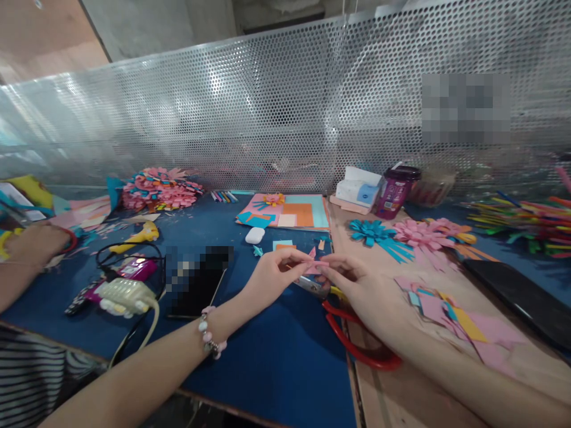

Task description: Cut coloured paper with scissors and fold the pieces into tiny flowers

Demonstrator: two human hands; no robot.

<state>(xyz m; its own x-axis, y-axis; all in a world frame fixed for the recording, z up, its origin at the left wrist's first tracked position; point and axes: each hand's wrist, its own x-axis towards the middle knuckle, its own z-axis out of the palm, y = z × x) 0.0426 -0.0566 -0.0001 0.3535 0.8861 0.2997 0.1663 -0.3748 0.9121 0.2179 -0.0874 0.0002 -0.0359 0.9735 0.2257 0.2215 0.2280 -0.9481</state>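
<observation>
My left hand and my right hand meet above the blue table, both pinching a small pink paper piece between their fingertips. A beaded bracelet sits on my left wrist. Red-handled scissors lie on the table just under my right hand, their blades pointing left beneath the paper.
A phone, a white earbud case, a glue gun and cables lie to the left. Paper flowers, coloured sheets, a tissue box and a purple jar stand behind. Another person's arm is at far left.
</observation>
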